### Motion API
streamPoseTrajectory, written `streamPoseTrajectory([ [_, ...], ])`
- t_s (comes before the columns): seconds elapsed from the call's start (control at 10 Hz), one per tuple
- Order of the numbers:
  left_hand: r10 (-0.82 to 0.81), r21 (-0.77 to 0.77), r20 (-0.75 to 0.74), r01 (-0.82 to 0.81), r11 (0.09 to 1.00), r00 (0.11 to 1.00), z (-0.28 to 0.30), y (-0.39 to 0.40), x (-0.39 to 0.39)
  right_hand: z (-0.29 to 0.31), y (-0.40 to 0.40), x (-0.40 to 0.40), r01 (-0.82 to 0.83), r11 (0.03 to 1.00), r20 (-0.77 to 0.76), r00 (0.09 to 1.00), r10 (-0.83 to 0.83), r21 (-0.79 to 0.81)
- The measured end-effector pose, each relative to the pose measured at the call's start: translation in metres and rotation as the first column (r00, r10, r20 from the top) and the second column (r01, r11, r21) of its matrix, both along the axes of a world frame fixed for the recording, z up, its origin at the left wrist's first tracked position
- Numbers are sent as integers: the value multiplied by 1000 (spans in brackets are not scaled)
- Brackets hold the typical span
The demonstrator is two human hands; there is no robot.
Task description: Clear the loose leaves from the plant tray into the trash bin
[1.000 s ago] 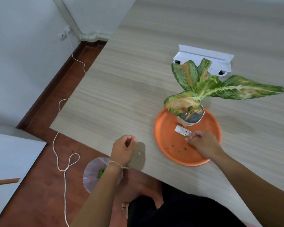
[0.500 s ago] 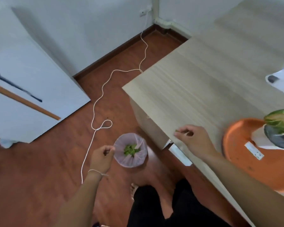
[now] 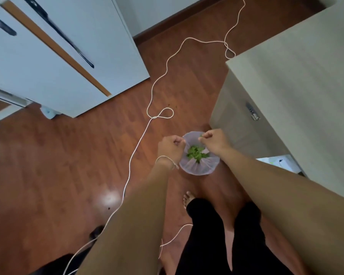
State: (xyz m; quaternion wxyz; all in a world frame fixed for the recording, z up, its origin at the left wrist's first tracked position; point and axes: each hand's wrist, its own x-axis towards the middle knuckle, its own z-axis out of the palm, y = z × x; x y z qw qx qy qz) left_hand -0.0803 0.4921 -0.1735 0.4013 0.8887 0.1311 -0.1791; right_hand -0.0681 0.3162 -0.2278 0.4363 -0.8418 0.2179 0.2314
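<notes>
A small trash bin (image 3: pixel 202 167) lined with a pale plastic bag stands on the wooden floor beside the table. Green leaf scraps (image 3: pixel 196 152) lie in its middle. My left hand (image 3: pixel 170 147) hovers over the bin's left rim with fingers pinched together; what they hold is too small to tell. My right hand (image 3: pixel 214 140) is above the bin's far right rim, fingertips pinched on a small green leaf bit (image 3: pixel 200 138). The plant and its orange tray are out of view.
The wood-grain table (image 3: pixel 298 92) fills the right side, its corner close to the bin. A white cord (image 3: pixel 147 124) snakes across the floor left of the bin. A white cabinet (image 3: pixel 54 56) stands at the upper left. My feet and dark trousers are below the bin.
The view swung down from the table to the floor. Both hands left the tray and table edge and came over the trash bin, the right one carrying a leaf bit.
</notes>
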Motion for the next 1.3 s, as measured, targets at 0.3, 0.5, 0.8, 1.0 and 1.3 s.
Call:
streamPoseTrajectory([
  [0.3,-48,-59,-71,43,997,996,-30,-8,14,-33,-11,8,-15,998,-57,998,11,-60],
  [0.5,7,-113,-96,-17,993,995,-38,-5,6,-44,-22,-12,22,998,-122,992,-29,-60],
  [0.8,85,-127,-117,-100,987,990,-34,-9,-5,-46,-30,-17,4,998,-110,994,-10,-61],
  [1.0,87,-136,-163,-109,985,983,-39,-8,-21,-42,-34,-23,-213,969,-51,977,208,-123],
  [1.3,43,-115,-146,-60,992,988,-52,-5,-26,-40,-35,-24,-132,979,29,990,138,-158],
])
